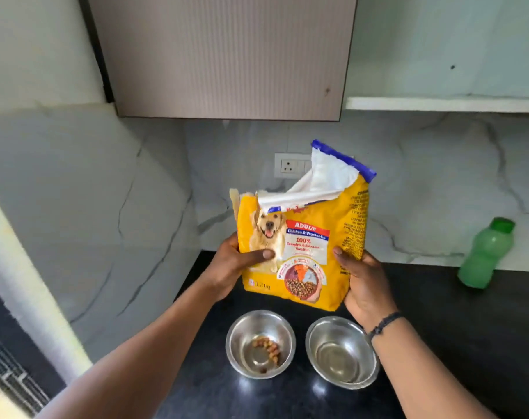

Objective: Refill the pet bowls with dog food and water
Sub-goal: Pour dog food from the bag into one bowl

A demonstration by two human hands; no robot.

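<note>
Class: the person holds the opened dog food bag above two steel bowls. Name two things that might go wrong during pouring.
1. The dog food bag has a wide, ragged torn top, so kibble may gush past the left bowl.
2. The right bowl sits close beside it; stray kibble could land there, though it may be meant for water.

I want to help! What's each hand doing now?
Left hand: closed on the dog food bag.
Right hand: closed on the same bag.
</note>
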